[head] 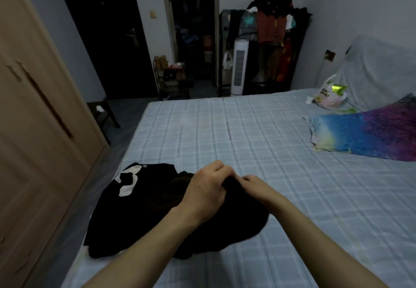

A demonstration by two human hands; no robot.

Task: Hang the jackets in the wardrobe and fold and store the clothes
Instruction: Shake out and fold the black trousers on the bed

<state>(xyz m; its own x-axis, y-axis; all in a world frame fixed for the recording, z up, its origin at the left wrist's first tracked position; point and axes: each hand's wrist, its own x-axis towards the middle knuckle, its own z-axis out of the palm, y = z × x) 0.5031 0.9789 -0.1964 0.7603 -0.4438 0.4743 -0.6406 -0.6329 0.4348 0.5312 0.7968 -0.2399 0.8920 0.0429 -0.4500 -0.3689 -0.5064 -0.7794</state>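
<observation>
A heap of black clothes lies on the near left part of the bed; one piece shows a white print. My left hand grips a raised fold of black fabric at the top of the heap, fingers curled round it. My right hand pinches the same fold just to the right, the two hands almost touching. The wooden wardrobe stands at the left, doors shut.
A colourful pillow and a plastic bag lie at the bed's right. Beyond the bed stand a white tower fan, a rack hung with clothes and a small shelf. A narrow floor strip separates bed and wardrobe.
</observation>
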